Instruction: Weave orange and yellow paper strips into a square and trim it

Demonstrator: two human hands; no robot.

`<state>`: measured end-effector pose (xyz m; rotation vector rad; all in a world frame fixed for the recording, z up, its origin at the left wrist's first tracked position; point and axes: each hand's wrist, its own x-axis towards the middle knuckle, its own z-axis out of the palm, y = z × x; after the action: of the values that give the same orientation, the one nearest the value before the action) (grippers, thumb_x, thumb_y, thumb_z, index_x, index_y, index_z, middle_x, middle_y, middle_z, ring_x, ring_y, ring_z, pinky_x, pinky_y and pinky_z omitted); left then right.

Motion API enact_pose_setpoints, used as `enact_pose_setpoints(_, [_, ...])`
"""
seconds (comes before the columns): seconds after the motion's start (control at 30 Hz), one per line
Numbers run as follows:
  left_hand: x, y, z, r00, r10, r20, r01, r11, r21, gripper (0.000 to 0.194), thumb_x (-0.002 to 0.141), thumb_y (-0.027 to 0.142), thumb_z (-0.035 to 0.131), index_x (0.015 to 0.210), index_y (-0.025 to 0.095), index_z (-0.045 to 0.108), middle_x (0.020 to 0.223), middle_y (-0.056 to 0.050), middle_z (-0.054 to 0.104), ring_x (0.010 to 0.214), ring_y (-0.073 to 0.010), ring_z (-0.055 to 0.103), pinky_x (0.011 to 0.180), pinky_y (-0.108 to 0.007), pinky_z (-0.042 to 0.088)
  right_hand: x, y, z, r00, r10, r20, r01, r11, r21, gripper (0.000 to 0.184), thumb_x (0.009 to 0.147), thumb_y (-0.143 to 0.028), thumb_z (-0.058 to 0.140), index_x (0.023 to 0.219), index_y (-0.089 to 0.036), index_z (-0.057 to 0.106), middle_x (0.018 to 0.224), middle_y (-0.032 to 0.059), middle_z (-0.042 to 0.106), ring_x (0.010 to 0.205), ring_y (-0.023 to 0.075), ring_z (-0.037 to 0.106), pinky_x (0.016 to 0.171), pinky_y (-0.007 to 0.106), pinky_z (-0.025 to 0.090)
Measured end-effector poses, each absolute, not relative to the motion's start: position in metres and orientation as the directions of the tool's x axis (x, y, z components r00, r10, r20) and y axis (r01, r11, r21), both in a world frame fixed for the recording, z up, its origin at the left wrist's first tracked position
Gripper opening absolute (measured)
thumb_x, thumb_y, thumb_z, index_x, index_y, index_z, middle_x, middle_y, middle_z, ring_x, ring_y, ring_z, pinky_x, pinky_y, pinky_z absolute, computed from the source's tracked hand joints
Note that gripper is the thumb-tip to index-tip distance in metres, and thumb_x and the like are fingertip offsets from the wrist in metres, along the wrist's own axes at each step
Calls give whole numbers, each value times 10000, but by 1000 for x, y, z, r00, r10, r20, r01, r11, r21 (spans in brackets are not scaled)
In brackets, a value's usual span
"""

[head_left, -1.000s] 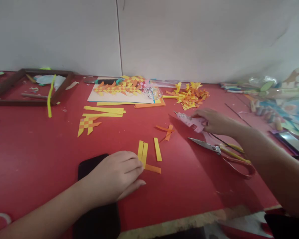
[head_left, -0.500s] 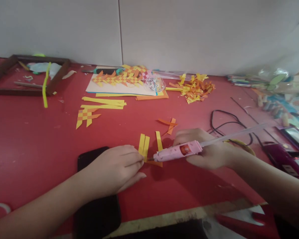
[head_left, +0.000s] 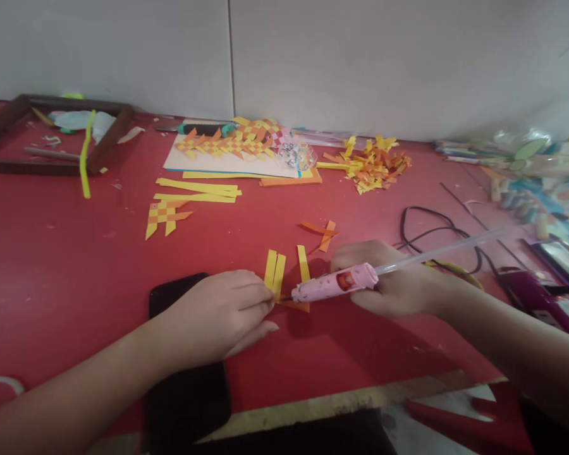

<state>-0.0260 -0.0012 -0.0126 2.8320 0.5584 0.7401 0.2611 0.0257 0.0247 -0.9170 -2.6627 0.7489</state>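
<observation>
My right hand point(head_left: 384, 284) grips a pink hot glue gun point(head_left: 332, 284), with a long clear glue stick point(head_left: 436, 254) running out of its back. Its dark nozzle points left at an orange paper strip point(head_left: 298, 306), beside the fingertips of my left hand point(head_left: 222, 313). Those fingers pinch the near ends of two yellow paper strips point(head_left: 275, 276) against the table; my fingers partly cover where they meet the orange strip. Another yellow strip point(head_left: 303, 262) stands off to the right, its lower end behind the gun.
A black phone point(head_left: 189, 404) lies under my left forearm. Further back are a woven paper fish point(head_left: 162, 218), yellow strips point(head_left: 196, 189), orange scraps point(head_left: 328, 235) and a pile of paper cuttings point(head_left: 374, 165). A black cord point(head_left: 431, 210) loops at right. A wooden frame point(head_left: 42, 166) lies far left.
The view has tilted slightly. The glue gun has rolled and shifted a little, its nozzle still by my left fingertips. My left hand stays on the yellow strips.
</observation>
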Motion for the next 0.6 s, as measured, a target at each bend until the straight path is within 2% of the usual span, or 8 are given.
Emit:
enact_pose_setpoints(0.23, [-26, -1, -13, 821, 395, 412, 317, -916, 245, 296, 1005, 293, 469, 981, 102, 695, 889, -109, 745, 820, -228, 698, 787, -378, 598, 261, 30, 25, -810, 584, 54, 469, 700, -538, 214, 712, -122, 479, 648, -213, 296, 599, -54, 382, 522, 82, 335, 515, 242, 247])
enact_pose_setpoints(0.6, [-28, -1, -15, 826, 414, 383, 336, -907, 256, 312, 1004, 316, 464, 973, 111, 697, 906, -103, 738, 837, -233, 694, 779, -378, 601, 256, 32, 33, -800, 601, 5, 525, 704, -479, 204, 709, -142, 483, 642, -214, 305, 583, -55, 383, 503, 84, 337, 494, 241, 228])
